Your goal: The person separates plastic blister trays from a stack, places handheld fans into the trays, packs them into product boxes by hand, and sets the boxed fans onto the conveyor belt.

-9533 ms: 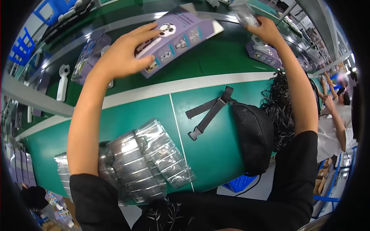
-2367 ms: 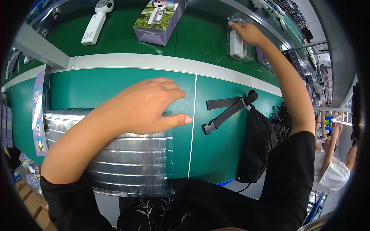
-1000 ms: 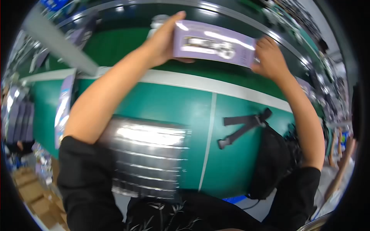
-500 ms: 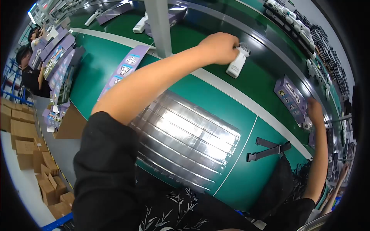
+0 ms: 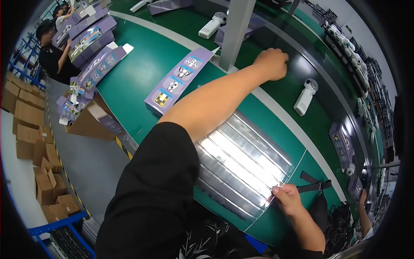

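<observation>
My left hand (image 5: pixel 271 64) is over the green conveyor belt (image 5: pixel 288 93), its fingers curled in and nothing visible in them. To its right, apart from it, a white handheld fan (image 5: pixel 305 98) with a football-patterned head lies on the belt. My right hand (image 5: pixel 288 198) pinches the near right corner of a stack of shiny clear plastic bags (image 5: pixel 241 157) on the green table (image 5: pixel 133 56). Beyond my left forearm lies a purple printed box (image 5: pixel 179 80); the forearm overlaps its near side in this view.
A grey post (image 5: pixel 237 36) rises at the table's belt-side edge. Another white fan (image 5: pixel 212 26) and a purple box (image 5: pixel 341 144) are on the belt. A black strap (image 5: pixel 317 185) lies right of the bags. Co-workers (image 5: pixel 54 54) stand at far left, beside stacked purple boxes (image 5: pixel 92 39).
My right hand has come back from beside the purple box on the belt to the plastic bags. My left hand has moved away from the white fan. The view has turned left.
</observation>
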### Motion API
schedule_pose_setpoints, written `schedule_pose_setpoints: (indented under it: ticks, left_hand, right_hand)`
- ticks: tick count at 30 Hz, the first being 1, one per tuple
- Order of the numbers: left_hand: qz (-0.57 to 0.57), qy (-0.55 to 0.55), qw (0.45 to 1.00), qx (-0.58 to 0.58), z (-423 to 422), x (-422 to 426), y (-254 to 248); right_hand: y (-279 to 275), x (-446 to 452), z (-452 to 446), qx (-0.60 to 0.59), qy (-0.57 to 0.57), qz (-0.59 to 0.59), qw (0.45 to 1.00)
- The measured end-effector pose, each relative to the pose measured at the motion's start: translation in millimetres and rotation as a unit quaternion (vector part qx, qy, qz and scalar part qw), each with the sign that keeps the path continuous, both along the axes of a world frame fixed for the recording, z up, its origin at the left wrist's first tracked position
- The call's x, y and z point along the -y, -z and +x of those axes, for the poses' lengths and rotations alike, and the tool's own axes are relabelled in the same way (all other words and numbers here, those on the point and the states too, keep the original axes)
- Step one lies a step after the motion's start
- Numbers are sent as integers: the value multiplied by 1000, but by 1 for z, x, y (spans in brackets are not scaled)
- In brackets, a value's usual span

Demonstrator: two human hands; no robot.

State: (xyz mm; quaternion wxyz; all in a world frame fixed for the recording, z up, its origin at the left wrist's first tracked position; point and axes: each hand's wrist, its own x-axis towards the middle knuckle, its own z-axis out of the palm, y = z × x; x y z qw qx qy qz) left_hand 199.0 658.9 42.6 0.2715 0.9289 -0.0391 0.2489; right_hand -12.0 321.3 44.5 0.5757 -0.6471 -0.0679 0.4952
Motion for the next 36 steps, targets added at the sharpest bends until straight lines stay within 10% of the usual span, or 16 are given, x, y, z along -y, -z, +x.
schedule_pose_setpoints:
  ticks: [9, 14, 15, 18, 25, 36]
  left_hand:
    - [64, 188, 937, 288, -179, -19, -102]
    - [47, -71, 962, 258, -324, -158, -83]
    - [-308, -145, 927, 158, -347, -167, -72]
    - [-255, -312, 907, 121, -388, -199, -42]
    - [-150, -290, 935, 136, -398, -179, -3]
    - [-13, -3, 997, 78, -337, -72, -32]
  right_hand:
    - [21, -12, 11, 79, 37, 65, 994]
    - [19, -16, 10, 100, 85, 26, 991]
    - [19, -17, 10, 105, 79, 23, 991]
    - [21, -17, 8, 174, 85, 9, 981]
    - [16, 15, 18, 314, 256, -73, 911]
    - [-14, -33, 280, 589, 89, -333, 731]
